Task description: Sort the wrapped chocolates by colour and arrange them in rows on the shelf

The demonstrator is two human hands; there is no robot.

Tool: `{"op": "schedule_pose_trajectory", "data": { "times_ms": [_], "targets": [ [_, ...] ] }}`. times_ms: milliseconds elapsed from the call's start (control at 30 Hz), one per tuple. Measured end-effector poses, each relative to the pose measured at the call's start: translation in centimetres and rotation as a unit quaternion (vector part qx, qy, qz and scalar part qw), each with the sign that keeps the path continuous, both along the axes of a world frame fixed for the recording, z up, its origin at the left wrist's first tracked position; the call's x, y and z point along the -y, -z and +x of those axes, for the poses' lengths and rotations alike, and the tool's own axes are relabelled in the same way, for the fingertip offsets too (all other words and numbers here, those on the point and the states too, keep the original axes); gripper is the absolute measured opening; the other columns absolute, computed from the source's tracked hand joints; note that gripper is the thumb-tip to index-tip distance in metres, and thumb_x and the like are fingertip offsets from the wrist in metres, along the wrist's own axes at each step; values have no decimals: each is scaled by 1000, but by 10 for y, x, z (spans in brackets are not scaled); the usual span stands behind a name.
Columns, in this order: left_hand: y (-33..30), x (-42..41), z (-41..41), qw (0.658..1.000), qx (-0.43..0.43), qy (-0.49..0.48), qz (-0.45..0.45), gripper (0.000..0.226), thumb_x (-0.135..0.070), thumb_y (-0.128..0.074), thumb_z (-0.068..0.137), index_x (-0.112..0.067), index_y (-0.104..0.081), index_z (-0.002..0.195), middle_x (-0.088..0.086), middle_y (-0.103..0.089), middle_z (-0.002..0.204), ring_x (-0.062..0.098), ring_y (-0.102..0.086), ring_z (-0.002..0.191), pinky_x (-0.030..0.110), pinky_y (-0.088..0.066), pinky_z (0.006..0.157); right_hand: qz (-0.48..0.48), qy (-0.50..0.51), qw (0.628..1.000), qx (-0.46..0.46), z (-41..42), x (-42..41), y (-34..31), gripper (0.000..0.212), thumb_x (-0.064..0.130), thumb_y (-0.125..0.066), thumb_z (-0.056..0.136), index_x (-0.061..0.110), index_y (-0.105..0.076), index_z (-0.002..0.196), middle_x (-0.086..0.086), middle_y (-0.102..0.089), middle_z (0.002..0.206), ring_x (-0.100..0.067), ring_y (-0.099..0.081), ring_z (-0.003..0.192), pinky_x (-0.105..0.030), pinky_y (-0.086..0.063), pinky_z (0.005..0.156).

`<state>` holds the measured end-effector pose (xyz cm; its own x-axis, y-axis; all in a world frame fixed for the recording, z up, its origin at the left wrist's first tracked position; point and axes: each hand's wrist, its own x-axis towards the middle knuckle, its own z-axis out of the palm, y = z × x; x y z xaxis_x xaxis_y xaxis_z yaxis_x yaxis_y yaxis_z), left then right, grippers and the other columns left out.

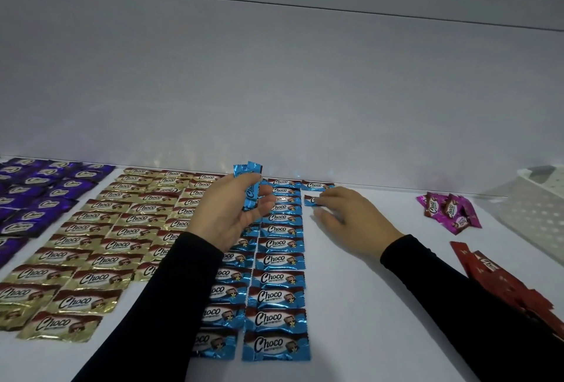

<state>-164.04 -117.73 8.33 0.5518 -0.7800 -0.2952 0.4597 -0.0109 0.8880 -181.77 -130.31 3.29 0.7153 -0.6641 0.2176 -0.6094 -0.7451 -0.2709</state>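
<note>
A small bunch of shiny blue foil-wrapped chocolates is gripped upright in the left hand, fingers curled round it, above the white shelf. A single blue wrapped chocolate is pinched flat on the shelf by the right hand, just under the first piece of a new third blue row and beside the two long blue rows.

The piece is best squared to its neighbour, label up, edges parallel, same gap kept as in the adjoining row; the next one is then fed from the left-hand bunch.

Gold rows and purple rows lie left; pink and red wrapped chocolates lie unsorted right, near a white perforated basket.

Part of the left blue row is hidden by the left sleeve; the bunch count cannot be told; the purple rows, red pile and basket are cut off.
</note>
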Motion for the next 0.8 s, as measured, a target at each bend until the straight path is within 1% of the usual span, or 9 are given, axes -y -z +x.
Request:
{"op": "schedule_pose_trajectory", "data": {
  "times_ms": [67, 167, 300, 400, 600, 800],
  "targets": [
    [0, 0, 0, 1000, -2, -2, 1, 5, -18, -58, 100, -15, -58, 96, 16, -70, 103, 24, -70, 87, 27, -60, 58, -5, -2, 998, -56, -1, -2, 2, 43, 44, -38, 103, 22, -56, 135, 3, -49, 141, -18, -41, 130, -32, -35, 107],
    [-1, -1, -1, 1000, -4, -2, 3, 5, -18, -58, 100, -16, -57, 95, 16, -70, 103, 24, -70, 89, 28, -61, 59, 1, 3, 996, -93, 0, 0, 4, 46, 49, -28, 103, 22, -56, 127, 1, -48, 139, -20, -43, 126, -38, -39, 104],
    [-2, 0, -1, 1000, -4, -4, 4, 7, -18, -57, 100, -16, -57, 94, 16, -70, 102, 25, -71, 90, 28, -61, 61, 8, 0, 996, -86, 6, 6, 5, 45, 46, -26, 104, 22, -57, 126, 1, -49, 137, -18, -43, 123, -37, -40, 102],
    [-1, 0, 1, 1000, -5, -4, 6, 6, -18, -57, 100, -15, -57, 94, 16, -70, 102, 24, -71, 87, 28, -61, 60, 5, -3, 996, -86, 9, 11, 8, 46, 48, -25, 104, 23, -57, 126, 2, -50, 135, -17, -44, 122, -37, -41, 100],
    [0, 1, 2, 1000, -4, 1, 6, 6, -15, -56, 100, -14, -57, 94, 17, -70, 103, 25, -71, 90, 30, -62, 65, -1, 0, 996, -92, 12, 15, 9, 47, 50, -25, 103, 24, -56, 126, 3, -50, 135, -17, -44, 122, -38, -42, 99],
    [1, 1, 2, 1000, -4, 18, 14, 6, -10, -55, 100, -12, -57, 95, 19, -68, 109, 26, -70, 92, 29, -62, 63, -5, 0, 996, -88, 13, 17, 12, 48, 51, -23, 102, 23, -55, 125, 2, -50, 135, -18, -44, 122, -39, -43, 99]
  ]
}}
